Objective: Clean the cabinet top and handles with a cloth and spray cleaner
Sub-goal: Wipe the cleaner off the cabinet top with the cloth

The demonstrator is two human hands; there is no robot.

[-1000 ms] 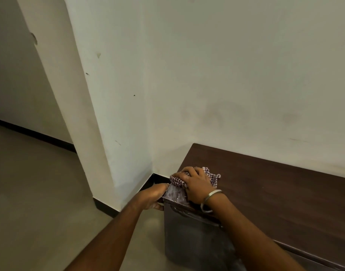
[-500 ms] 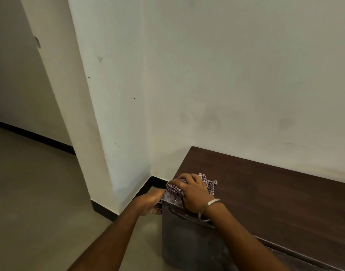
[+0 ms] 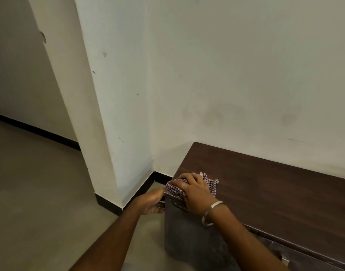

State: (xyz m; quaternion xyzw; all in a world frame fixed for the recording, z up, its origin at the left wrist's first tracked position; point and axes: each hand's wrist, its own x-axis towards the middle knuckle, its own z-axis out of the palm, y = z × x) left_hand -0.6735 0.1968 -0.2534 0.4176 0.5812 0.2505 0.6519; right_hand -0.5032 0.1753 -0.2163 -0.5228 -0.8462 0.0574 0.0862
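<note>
- Two hands are seen: the right hand [image 3: 195, 192], fingers curled, presses a checked cloth [image 3: 210, 182] on the cabinet top [image 3: 275, 184] corner.
- The left hand [image 3: 150, 202] is held against the cabinet's end; its finger spread cannot be told.
- The cabinet's long axis is laid along the wall [image 3: 245, 75].

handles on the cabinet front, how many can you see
2: one handle at the cabinet's left corner, partly under the right hand; another near the bottom edge. More may be hidden by the arm.

Both forearms reach forward from the bottom edge. The right hand [image 3: 195, 192] lies palm down with its fingers [image 3: 182, 178] spread and curled over a checked cloth [image 3: 210, 182], a metal bangle [image 3: 211, 213] circling the wrist. The left hand [image 3: 150, 202] sits lower, just beside it, fingers curled under.
</note>
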